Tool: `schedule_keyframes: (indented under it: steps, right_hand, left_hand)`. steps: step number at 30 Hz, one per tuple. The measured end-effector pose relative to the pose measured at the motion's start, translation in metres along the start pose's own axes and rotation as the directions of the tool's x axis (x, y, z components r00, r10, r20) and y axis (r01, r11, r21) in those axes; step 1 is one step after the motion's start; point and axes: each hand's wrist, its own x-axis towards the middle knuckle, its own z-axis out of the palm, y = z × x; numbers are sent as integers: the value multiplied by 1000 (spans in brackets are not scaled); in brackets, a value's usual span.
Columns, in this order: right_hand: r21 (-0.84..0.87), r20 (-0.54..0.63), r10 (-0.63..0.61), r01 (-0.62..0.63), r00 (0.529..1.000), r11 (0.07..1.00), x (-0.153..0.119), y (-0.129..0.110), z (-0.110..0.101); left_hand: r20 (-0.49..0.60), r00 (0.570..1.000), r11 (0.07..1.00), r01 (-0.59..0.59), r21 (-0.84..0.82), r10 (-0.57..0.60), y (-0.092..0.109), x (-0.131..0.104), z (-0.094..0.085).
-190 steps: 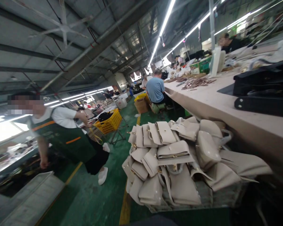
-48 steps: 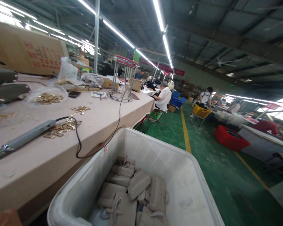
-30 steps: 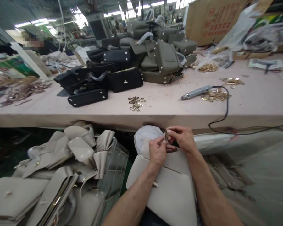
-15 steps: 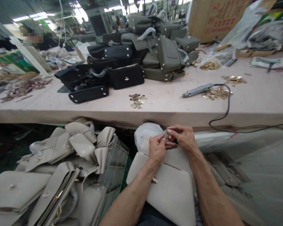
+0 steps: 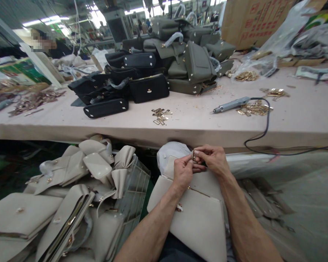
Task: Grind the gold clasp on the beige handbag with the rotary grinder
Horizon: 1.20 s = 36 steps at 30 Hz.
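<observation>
A cream handbag [image 5: 199,223] lies across my lap with its flap folded up toward the table. Above its far end, my left hand [image 5: 183,169] and my right hand [image 5: 212,158] meet, fingertips pinched around one small gold metal plate [image 5: 194,157]. Fingers cover much of this plate, so whether it is fixed to the bag's flap I cannot tell. A gold zip [image 5: 203,192] runs across the bag just below my hands. Behind the flap bulges a white wrapped bundle [image 5: 171,154].
On the table [image 5: 191,125] lie a grey electric screwdriver [image 5: 231,104] with a black cord, loose gold plates [image 5: 161,115], black bags [image 5: 149,89] and olive bags [image 5: 196,62]. A crate [image 5: 135,185] with cream bags [image 5: 53,213] stands left. Another person [image 5: 43,42] is at far left.
The whole view has shifted slightly, with the table and bags appearing a little further right. Both hands stay pinched on the small plate, with only slight finger movement.
</observation>
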Motion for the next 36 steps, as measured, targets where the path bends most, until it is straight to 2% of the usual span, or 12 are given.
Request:
schedule_keyframes:
  steps: [12, 24, 31, 36]
  right_hand:
    - [-2, 3, -24, 24, 1000, 1000, -1, -5, 2]
    - [-113, 1, -125, 125, 992, 986, 0, 3, 1]
    - [-129, -3, -132, 130, 991, 983, 0, 3, 2]
    - [-154, 41, -169, 173, 985, 973, 0, 5, -2]
  left_hand:
    - [4, 1000, 1000, -11, -13, 11, 0, -1, -1]
    - [10, 1000, 999, -16, -46, 17, 0, -1, 1]
    - [4, 1000, 998, -9, -56, 9, -2, -1, 1]
    - [-5, 1000, 999, -8, -52, 7, -1, -1, 2]
